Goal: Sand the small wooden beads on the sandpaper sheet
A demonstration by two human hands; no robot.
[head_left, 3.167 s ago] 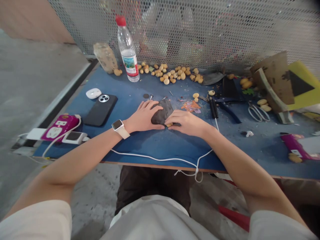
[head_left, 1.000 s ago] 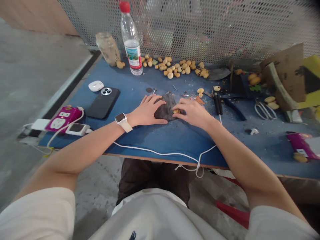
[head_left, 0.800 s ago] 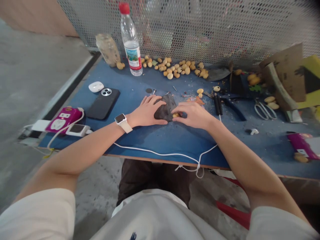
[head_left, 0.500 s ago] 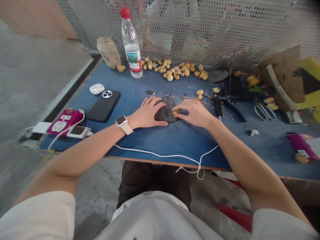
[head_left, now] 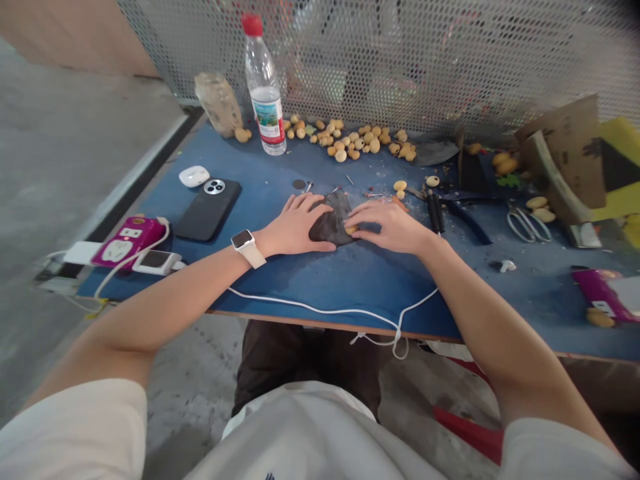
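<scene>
My left hand (head_left: 301,227) lies spread over the left part of a dark grey sheet (head_left: 336,212) that looks like sandpaper, holding it flat on the blue table. A pale watch (head_left: 244,241) is on that wrist. Over the right edge of the sheet, my right hand (head_left: 387,225) pinches a small tan gourd (head_left: 351,231) between thumb and fingers, pressed against the sheet. Most of the gourd is hidden by the fingers. Just beyond the right hand lies another small pale gourd (head_left: 400,186).
Many small gourds (head_left: 365,140) line the mesh panel (head_left: 400,67). A water bottle (head_left: 267,113) stands upright at the back. Left lie a phone (head_left: 210,210) and a purple power strip (head_left: 125,243). Right are pliers (head_left: 470,221), scissors (head_left: 529,225) and cardboard (head_left: 565,153). A white cable (head_left: 320,311) runs along the front edge.
My right hand has shifted slightly on the sheet, with the gourd now a little lower and more covered by the fingers. The left hand stays in place.
</scene>
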